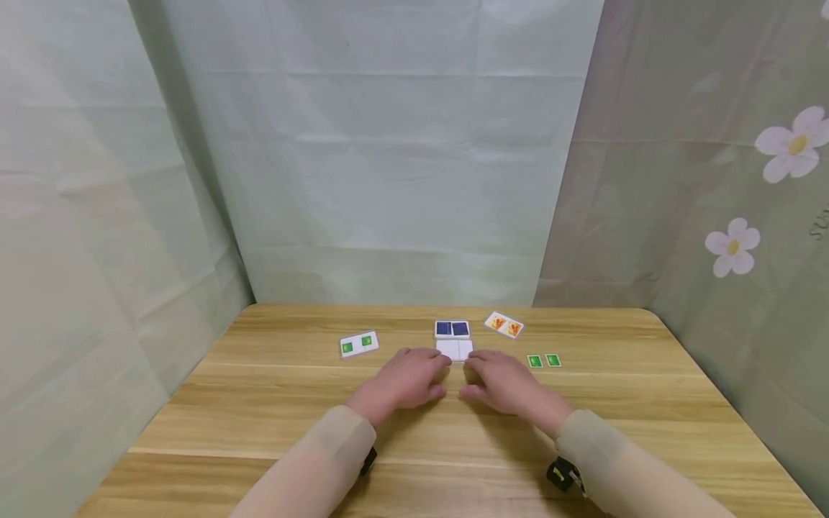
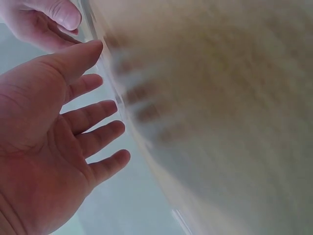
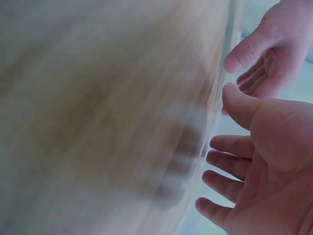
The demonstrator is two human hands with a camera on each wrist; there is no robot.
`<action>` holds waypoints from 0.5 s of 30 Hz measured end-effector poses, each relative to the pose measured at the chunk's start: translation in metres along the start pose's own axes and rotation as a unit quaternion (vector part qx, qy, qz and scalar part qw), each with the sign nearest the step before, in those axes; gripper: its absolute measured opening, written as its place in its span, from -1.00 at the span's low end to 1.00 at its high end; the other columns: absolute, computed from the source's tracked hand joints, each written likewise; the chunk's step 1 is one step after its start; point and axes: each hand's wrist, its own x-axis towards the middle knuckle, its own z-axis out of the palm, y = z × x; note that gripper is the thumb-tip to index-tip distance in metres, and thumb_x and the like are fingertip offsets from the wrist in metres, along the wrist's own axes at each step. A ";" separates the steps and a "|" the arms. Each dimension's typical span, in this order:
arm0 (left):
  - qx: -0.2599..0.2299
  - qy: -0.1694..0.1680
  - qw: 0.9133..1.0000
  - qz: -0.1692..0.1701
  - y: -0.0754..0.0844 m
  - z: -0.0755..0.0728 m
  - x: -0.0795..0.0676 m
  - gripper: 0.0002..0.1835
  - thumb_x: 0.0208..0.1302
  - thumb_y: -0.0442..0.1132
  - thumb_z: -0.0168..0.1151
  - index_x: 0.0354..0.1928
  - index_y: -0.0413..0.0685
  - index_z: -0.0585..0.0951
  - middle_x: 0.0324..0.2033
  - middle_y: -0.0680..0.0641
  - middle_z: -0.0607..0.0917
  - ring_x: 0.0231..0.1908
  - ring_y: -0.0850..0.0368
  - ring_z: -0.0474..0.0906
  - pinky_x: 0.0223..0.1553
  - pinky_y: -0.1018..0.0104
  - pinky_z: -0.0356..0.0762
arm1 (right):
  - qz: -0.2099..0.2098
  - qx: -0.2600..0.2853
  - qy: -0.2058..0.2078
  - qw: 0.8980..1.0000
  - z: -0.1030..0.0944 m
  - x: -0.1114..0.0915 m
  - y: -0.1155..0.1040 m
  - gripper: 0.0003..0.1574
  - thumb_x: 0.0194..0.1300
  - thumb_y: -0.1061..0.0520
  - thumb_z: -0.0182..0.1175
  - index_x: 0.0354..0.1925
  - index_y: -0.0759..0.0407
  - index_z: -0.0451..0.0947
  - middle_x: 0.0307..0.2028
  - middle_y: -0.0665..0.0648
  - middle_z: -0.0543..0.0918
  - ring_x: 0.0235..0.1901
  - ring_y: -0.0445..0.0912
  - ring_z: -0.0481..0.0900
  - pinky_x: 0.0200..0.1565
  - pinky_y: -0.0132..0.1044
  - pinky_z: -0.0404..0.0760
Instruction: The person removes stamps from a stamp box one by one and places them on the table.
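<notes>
My left hand (image 1: 409,377) is over the wooden table, palm down, fingers relaxed and slightly spread. Opposite it, my right hand (image 1: 504,381) lies the same way, its thumb pointing toward the left thumb. Between the two sets of fingertips, at the near side, is a white card (image 1: 455,350) split by a line down its middle. Just behind that one lies a card with two dark blue squares (image 1: 452,329). Both wrist views show the palms (image 2: 36,142) with nothing in them; the right palm (image 3: 283,161) faces the table too.
To the left lies a white card with two green squares (image 1: 359,344). A card with two orange pictures (image 1: 504,324) sits at an angle at the back right. Two small green tiles, one nearer (image 1: 535,361) and one beside it (image 1: 553,360), lie right of my right hand. Fabric curtains (image 1: 388,180) surround the wooden table (image 1: 259,403).
</notes>
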 end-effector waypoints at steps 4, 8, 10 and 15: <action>-0.006 0.000 1.000 -0.005 -0.002 0.000 0.005 -0.45 0.56 0.03 0.42 0.46 0.01 0.62 0.43 -0.10 0.64 0.46 -0.09 0.51 0.49 -0.18 0.42 | 0.005 0.007 -0.001 1.000 0.000 0.005 0.005 -0.23 0.53 -0.16 0.43 0.35 0.42 0.61 0.39 0.43 0.59 0.42 0.34 0.53 0.44 0.25 0.47; -0.007 0.001 1.000 -0.009 -0.004 0.001 0.008 -0.45 0.56 0.02 0.42 0.46 0.00 0.62 0.43 -0.11 0.63 0.45 -0.09 0.51 0.47 -0.16 0.44 | 0.006 0.010 0.002 1.000 0.001 0.008 0.008 -0.22 0.54 -0.16 0.42 0.37 0.41 0.59 0.40 0.43 0.58 0.43 0.34 0.52 0.45 0.25 0.46; -0.009 -0.001 1.000 -0.011 -0.004 0.001 0.009 -0.45 0.56 0.02 0.41 0.46 0.00 0.62 0.44 -0.11 0.62 0.46 -0.09 0.51 0.48 -0.15 0.44 | 0.005 0.007 0.003 1.000 0.002 0.009 0.009 -0.23 0.54 -0.16 0.42 0.38 0.39 0.59 0.40 0.42 0.59 0.43 0.33 0.52 0.45 0.24 0.46; -0.020 -0.002 1.000 -0.012 -0.006 0.001 0.009 -0.45 0.57 0.01 0.41 0.47 -0.02 0.61 0.47 -0.14 0.59 0.48 -0.11 0.49 0.49 -0.13 0.42 | 0.005 0.000 0.005 1.000 0.005 0.010 0.010 -0.21 0.56 -0.16 0.41 0.43 0.37 0.56 0.43 0.40 0.57 0.45 0.31 0.50 0.47 0.23 0.44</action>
